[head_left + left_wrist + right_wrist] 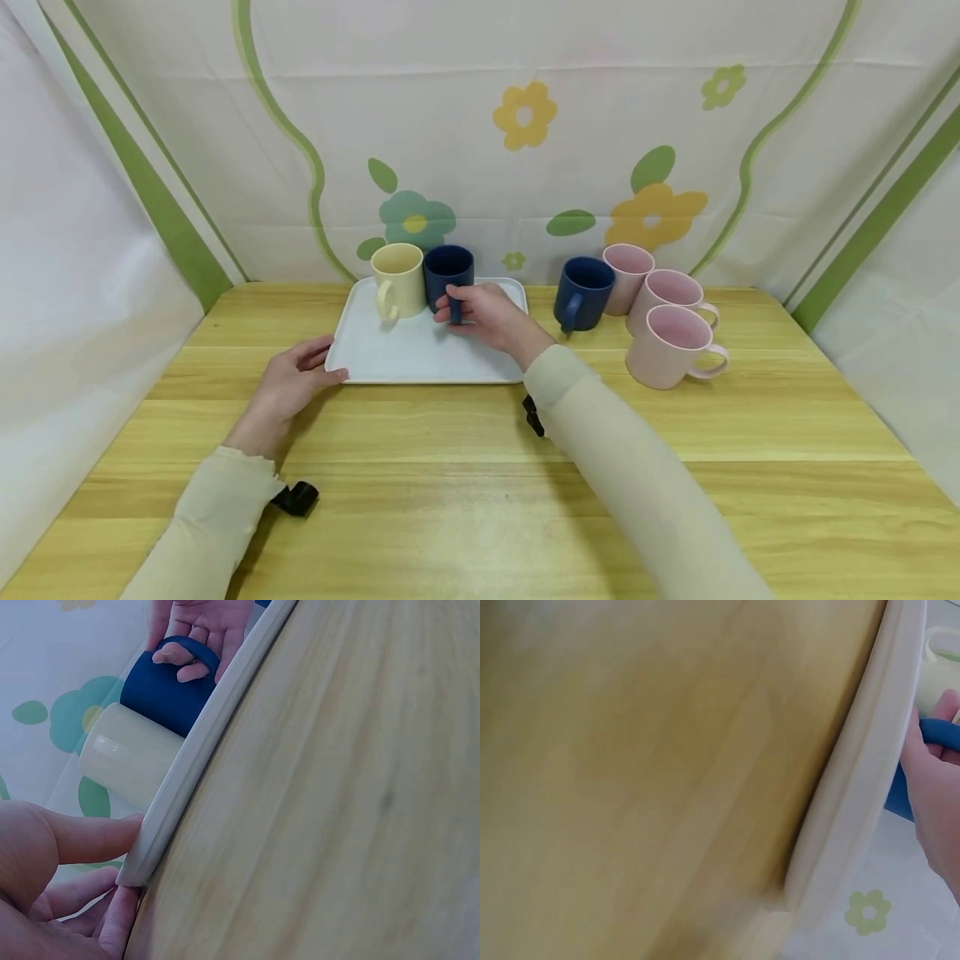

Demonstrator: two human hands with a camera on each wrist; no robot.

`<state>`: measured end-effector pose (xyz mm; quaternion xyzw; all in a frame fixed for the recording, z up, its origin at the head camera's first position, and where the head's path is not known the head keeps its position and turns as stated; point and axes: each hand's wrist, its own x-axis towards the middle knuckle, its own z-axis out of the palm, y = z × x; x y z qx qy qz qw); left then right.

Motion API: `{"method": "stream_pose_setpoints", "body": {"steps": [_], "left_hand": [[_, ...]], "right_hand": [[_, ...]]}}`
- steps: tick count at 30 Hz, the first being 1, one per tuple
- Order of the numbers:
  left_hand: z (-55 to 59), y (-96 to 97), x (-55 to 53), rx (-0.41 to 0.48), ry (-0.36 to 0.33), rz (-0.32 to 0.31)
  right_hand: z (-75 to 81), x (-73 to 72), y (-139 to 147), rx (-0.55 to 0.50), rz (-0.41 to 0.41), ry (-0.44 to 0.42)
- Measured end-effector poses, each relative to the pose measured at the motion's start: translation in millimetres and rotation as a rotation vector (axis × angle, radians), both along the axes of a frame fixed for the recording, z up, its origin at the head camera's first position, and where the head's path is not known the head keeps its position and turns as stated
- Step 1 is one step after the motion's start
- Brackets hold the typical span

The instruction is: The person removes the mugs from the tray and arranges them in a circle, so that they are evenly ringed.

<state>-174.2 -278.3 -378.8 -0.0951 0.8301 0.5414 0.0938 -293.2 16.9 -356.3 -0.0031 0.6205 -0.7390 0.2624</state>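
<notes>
My right hand (491, 315) holds a dark blue mug (448, 265) by its handle, its fingers passing through the loop in the left wrist view. That mug stands at the back of a white tray (420, 358), right beside a cream mug (398, 279) whose handle faces forward. At the tray's front left corner, my left hand (292, 379) grips the edge, thumb (101, 838) on the rim and fingers around the corner. In the right wrist view only part of the right hand (939, 802) shows, with the blue handle (939, 733).
Right of the tray stands a second dark blue mug (585, 292) on the wooden table (465, 483). Beside it are three pink mugs (663, 354), set close together, some overlapping in view. A flower-printed cloth (450, 108) hangs behind the table.
</notes>
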Motion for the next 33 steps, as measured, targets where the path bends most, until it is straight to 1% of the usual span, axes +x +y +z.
{"method": "stream_pose_setpoints", "body": {"steps": [8, 12, 17, 21, 25, 30, 33], "left_hand": [[0.8, 2.3, -0.5, 0.004, 0.002, 0.003], [1.6, 2.6, 0.0, -0.009, 0.002, 0.001], [1.5, 1.8, 0.4, -0.014, 0.005, -0.002], [1.3, 1.9, 0.4, -0.007, 0.005, 0.002], [0.7, 1.5, 1.1, 0.001, 0.012, 0.001], [-1.3, 0.2, 1.7, 0.008, 0.021, -0.006], [-2.4, -0.5, 2.1, 0.017, 0.023, -0.010]], "right_hand": [[-0.9, 2.0, 12.1, 0.040, -0.041, 0.031], [0.9, 6.0, 15.5, 0.060, -0.050, 0.037], [4.2, 12.9, 19.0, 0.064, -0.063, 0.024], [7.4, 20.2, 23.1, 0.071, -0.063, 0.027], [10.1, 28.7, 27.7, 0.076, -0.052, 0.050], [17.2, 43.1, 33.0, 0.097, -0.044, 0.127], [22.2, 53.1, 37.0, 0.107, -0.049, 0.155]]}}
